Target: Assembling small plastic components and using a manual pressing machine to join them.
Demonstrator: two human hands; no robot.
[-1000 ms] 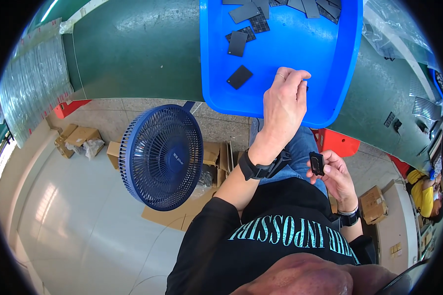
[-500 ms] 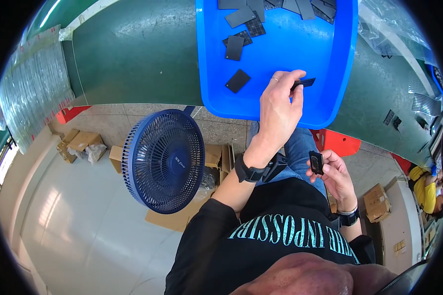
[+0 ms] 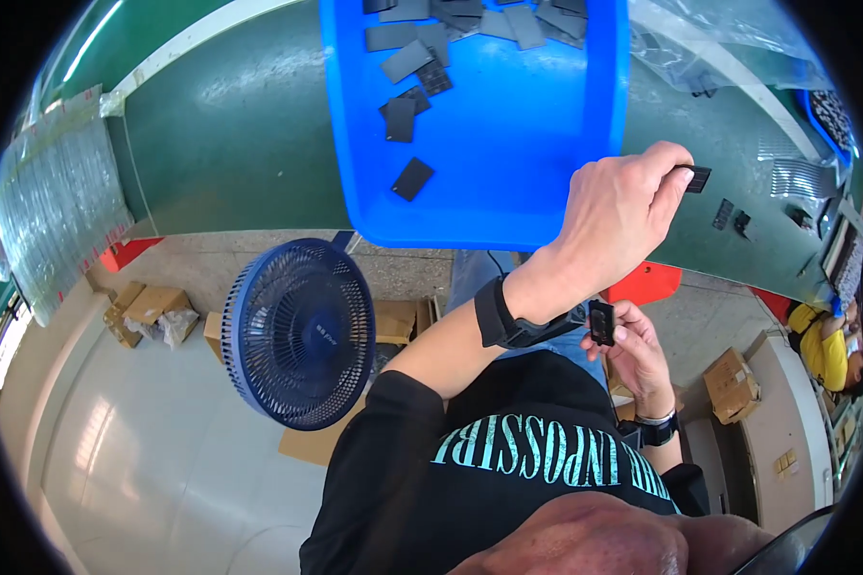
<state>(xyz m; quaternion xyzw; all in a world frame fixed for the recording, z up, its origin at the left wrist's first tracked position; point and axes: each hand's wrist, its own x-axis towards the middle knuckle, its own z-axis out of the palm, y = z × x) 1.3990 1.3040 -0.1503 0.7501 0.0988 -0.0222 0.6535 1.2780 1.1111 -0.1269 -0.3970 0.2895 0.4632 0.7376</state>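
Note:
My left hand (image 3: pixel 623 206) reaches out over the green table, just past the tub's right wall. Its fingers and thumb pinch a thin, flat black piece (image 3: pixel 700 179) by one end. Close to my body, my right hand (image 3: pixel 641 353) is closed on a small black rectangular part (image 3: pixel 601 323) with a raised rim, held between thumb and fingers. Ahead stands the blue plastic tub (image 3: pixel 451 233). Many flat black plates are heaped at its far end, and one black plate (image 3: pixel 412 179) lies alone nearer to me.
A blue round fan (image 3: pixel 299 333) stands left of my arm. On the green table (image 3: pixel 240 144), at the right, lie small dark pieces (image 3: pixel 723 214) and ribbed clear trays (image 3: pixel 804 179). Plastic sheeting (image 3: pixel 729 43) covers the far right. A person in yellow (image 3: pixel 825 350) is at the right rim.
My left hand has moved right, from above the tub to beyond its right wall, carrying the thin black piece. My right hand still holds its part. The whole view has shifted somewhat.

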